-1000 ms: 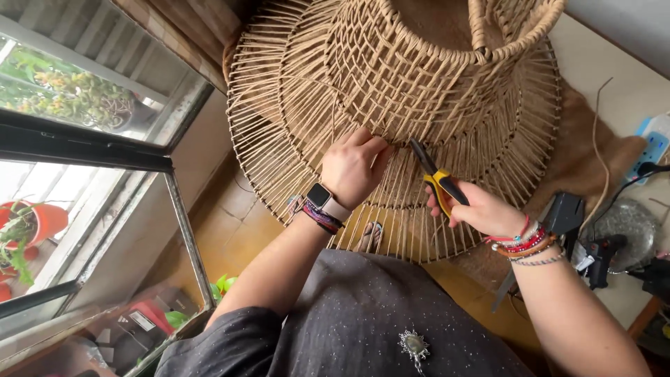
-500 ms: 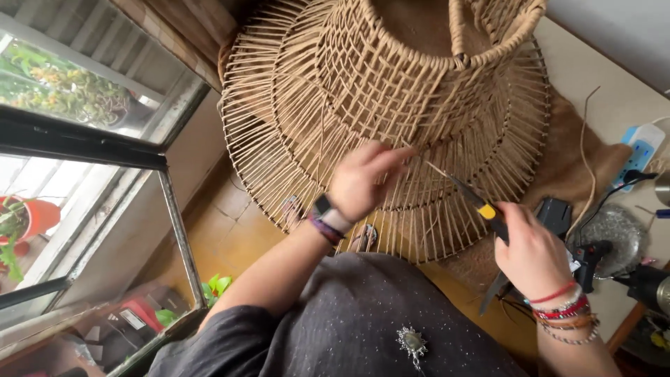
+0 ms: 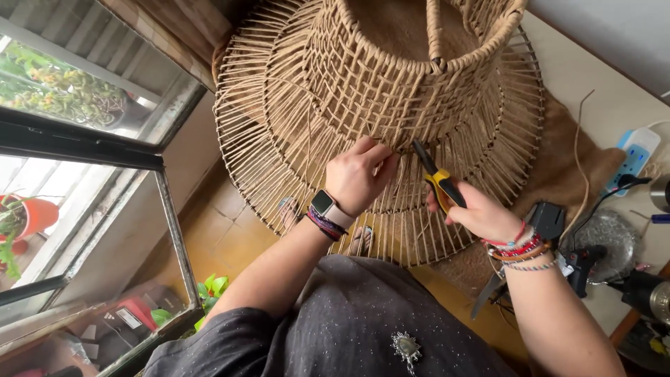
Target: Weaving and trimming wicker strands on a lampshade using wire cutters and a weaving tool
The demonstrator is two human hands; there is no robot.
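A big woven lampshade-like frame of tan cord over wire fills the upper middle of the head view. My left hand, with a watch and bracelets at the wrist, pinches a strand of cord against the weave at the frame's middle ring. My right hand grips yellow-handled pliers, whose dark jaws point up-left and touch the weave right beside my left fingers. Several beaded bracelets circle my right wrist.
A window with a dark frame runs along the left, with plants and an orange pot outside. At the right lie a brown cloth, a blue-white power strip, a glue gun, a knife and a metal dish.
My right hand, which had pulled back to the right with the pliers, has come back in to the weave beside my left fingers. The view has shifted closer to the frame.
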